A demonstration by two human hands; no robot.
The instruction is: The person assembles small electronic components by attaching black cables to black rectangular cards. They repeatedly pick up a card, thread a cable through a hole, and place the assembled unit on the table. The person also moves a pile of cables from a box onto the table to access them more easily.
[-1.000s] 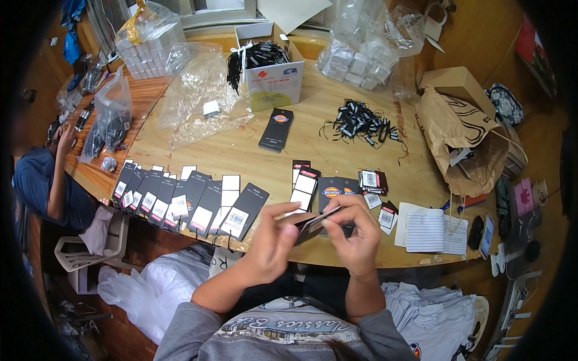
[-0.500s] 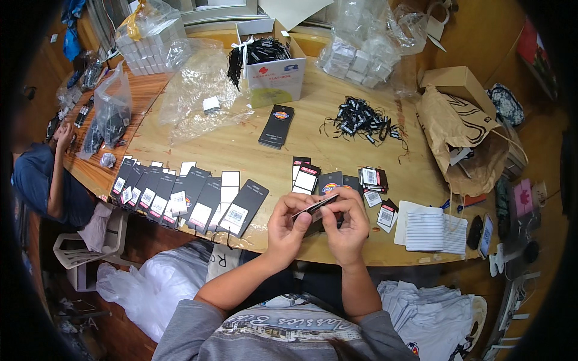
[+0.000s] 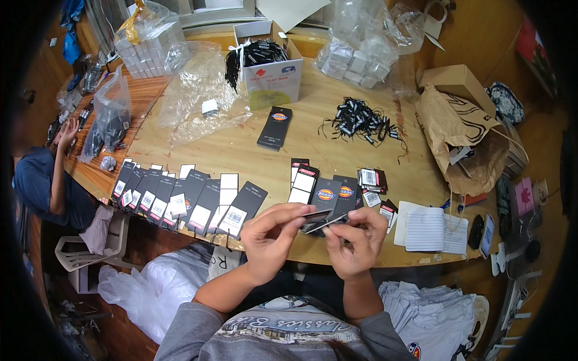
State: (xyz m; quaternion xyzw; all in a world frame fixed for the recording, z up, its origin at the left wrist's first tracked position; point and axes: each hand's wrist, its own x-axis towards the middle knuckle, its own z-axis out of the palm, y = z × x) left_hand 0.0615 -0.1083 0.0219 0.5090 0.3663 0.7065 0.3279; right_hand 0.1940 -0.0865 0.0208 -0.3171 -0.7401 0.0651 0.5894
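Above the table's near edge, my left hand [image 3: 269, 239] pinches a dark card tag [image 3: 314, 215] between thumb and fingers. My right hand [image 3: 357, 242] pinches a thin tag [image 3: 329, 223], seen nearly edge-on with a pale edge. The two tags overlap or lie close; whether they touch I cannot tell. Just beyond my hands lie black hang tags [image 3: 326, 194] with a coloured emblem, beside red, black and white tags [image 3: 303, 182]. Smaller barcode tags [image 3: 370, 178] are stacked to the right. A long overlapping row of black tags with white stickers [image 3: 195, 198] runs along the left.
Farther back are a black tag stack [image 3: 274, 127], a heap of black strings [image 3: 362, 120] and a carton of strings [image 3: 274, 84]. A paper bag [image 3: 460, 135] and an open notebook [image 3: 427, 227] stand right. Another person [image 3: 45, 180] works at left.
My hands have moved slightly apart, and the tags between them now show as two separate pieces at an angle. The other person's hand at left has opened and risen.
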